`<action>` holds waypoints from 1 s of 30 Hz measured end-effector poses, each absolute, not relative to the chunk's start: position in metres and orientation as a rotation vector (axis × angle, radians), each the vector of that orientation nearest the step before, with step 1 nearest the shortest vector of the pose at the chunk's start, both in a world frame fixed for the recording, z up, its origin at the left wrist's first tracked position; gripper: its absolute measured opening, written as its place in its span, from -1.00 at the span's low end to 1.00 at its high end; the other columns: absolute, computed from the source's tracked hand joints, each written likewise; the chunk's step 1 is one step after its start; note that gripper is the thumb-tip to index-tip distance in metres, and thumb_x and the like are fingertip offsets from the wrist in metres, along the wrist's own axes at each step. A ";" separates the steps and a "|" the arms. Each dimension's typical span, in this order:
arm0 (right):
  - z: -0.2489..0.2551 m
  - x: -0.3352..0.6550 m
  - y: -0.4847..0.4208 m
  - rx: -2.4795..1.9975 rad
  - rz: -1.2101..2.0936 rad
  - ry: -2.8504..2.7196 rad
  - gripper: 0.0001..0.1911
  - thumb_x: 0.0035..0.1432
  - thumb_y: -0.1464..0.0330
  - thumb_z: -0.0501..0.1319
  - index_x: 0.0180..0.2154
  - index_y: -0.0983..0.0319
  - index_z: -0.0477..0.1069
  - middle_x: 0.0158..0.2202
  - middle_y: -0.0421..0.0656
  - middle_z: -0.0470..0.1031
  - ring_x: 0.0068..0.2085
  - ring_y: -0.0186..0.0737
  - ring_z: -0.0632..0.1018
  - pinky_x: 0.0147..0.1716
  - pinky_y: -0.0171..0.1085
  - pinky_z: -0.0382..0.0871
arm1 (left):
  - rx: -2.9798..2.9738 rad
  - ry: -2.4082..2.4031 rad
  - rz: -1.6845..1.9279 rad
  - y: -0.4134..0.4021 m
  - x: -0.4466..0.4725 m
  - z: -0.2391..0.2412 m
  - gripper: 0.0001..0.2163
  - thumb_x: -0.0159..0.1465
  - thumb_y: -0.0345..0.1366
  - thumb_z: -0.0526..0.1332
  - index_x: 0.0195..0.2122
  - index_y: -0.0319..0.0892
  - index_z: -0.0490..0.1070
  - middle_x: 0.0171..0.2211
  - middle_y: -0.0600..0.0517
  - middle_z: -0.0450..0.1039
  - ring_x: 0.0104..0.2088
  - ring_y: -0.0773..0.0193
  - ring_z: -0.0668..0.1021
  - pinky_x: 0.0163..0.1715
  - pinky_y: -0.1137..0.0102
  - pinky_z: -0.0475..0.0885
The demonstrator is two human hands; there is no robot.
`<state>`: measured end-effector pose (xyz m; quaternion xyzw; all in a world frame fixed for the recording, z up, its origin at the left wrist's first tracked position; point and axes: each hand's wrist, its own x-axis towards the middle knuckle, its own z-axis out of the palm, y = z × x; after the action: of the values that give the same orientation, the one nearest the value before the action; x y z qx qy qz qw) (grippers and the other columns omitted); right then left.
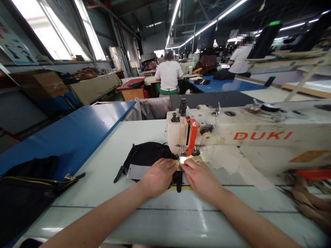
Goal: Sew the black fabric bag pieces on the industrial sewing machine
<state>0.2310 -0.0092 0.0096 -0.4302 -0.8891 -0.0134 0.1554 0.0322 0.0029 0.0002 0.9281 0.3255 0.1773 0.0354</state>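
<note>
A black fabric pouch point(147, 151) lies on the pale sewing table, its right edge by the needle area of the sewing machine point(181, 134). A grey strip point(139, 171) and dark tabs are on its near side. My left hand point(160, 176) presses on the pouch with its fingers together, tips close to the presser foot. My right hand point(198, 175) is just right of the needle, its fingers curled and pinched at the edge of the work. The fingertips of both hands almost meet under the machine's lamp. Exactly what lies beneath them is hidden.
A black bag with a gold zipper point(28, 181) rests at the left on a blue table point(85, 129). Pale fabric or paper pieces point(232, 162) lie under the machine arm. A ruler scale point(152, 210) crosses the table front. Two people in white shirts work farther back.
</note>
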 end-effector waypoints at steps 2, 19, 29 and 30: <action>0.008 0.232 -0.009 -1.231 -0.019 -2.540 -0.79 0.21 0.50 0.05 -0.17 0.27 0.41 -0.26 -0.08 0.39 -0.24 -0.14 0.37 -0.22 -0.16 0.24 | 2.860 1.003 0.538 0.003 0.032 0.000 -0.66 0.28 -0.48 0.01 0.08 -0.26 0.27 0.06 -0.09 0.37 0.09 0.17 0.37 0.13 0.21 0.27; 0.002 0.240 -0.012 -1.104 0.082 -2.500 -0.71 0.14 0.56 0.10 -0.12 0.23 0.43 -0.26 -0.10 0.44 -0.20 -0.15 0.39 -0.19 -0.18 0.31 | 2.870 0.989 0.574 0.001 0.031 0.002 -0.71 0.28 -0.47 0.03 0.02 -0.23 0.32 0.04 -0.11 0.39 0.08 0.18 0.40 0.08 0.17 0.32; 0.001 0.238 -0.012 -1.080 -0.006 -2.572 -0.75 0.11 0.60 0.14 -0.19 0.25 0.43 -0.28 -0.11 0.44 -0.16 -0.13 0.38 -0.12 -0.16 0.29 | 2.897 0.991 0.550 0.000 0.029 0.007 -0.69 0.27 -0.47 0.05 0.04 -0.19 0.32 0.00 -0.05 0.42 0.08 0.23 0.39 0.10 0.23 0.30; 0.000 0.238 -0.012 -1.073 -0.018 -2.570 -0.75 0.10 0.60 0.14 -0.19 0.25 0.43 -0.27 -0.11 0.44 -0.15 -0.13 0.38 -0.12 -0.16 0.28 | 2.897 0.997 0.552 0.000 0.029 0.006 -0.69 0.27 -0.46 0.05 0.04 -0.19 0.32 0.01 -0.05 0.42 0.08 0.23 0.39 0.10 0.23 0.30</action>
<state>0.2381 -0.0117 0.0000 -0.3791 -0.9082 -0.0063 0.1775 0.0293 -0.0001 0.0058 0.9305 0.3202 0.1773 0.0144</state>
